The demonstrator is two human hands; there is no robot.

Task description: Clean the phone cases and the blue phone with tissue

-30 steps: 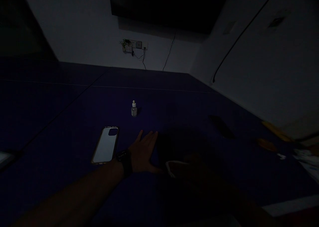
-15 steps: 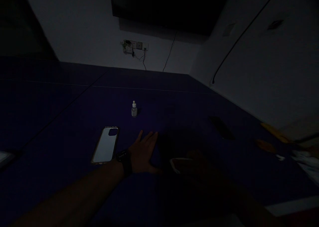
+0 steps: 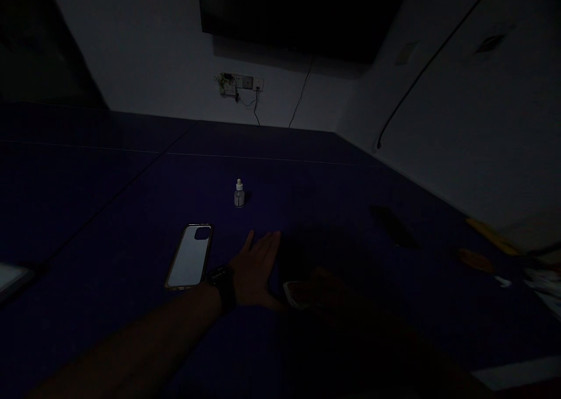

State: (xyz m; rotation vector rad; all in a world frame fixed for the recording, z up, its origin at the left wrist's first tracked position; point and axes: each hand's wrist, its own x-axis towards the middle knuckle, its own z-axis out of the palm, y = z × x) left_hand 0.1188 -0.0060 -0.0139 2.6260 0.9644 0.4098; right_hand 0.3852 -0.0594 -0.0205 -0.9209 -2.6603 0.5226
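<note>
Leftward, over the last half second, the right hand (image 3: pixel 324 294) has slid closer to the left hand (image 3: pixel 255 273), bringing a pale-edged item (image 3: pixel 289 294) with it; the left has kept its pose. On the blue counter (image 3: pixel 280 180) I count one phone case (image 3: pixel 190 257) with a camera cut-out, left of the hands, one dropper bottle (image 3: pixel 239 195) upright beyond them, and one dark, flat slab (image 3: pixel 393 226) to the right. One black watch (image 3: pixel 222 282) circles the left wrist, near the case's lower right corner.

Along the right edge of the frame lie one yellow item (image 3: pixel 495 236), one orange-brown item (image 3: pixel 475 260) and one small white scrap (image 3: pixel 502 281). One large dark screen (image 3: pixel 284 13) fills the top centre. Gloom and the right forearm hide much of the lower centre.

The left hand's grip is wide, fingers stretched forward, thumb apart, nothing visible in it. The right hand covers part of the pale-edged item, right of the left thumb; it's too dark to tell how tightly that grip closes.
</note>
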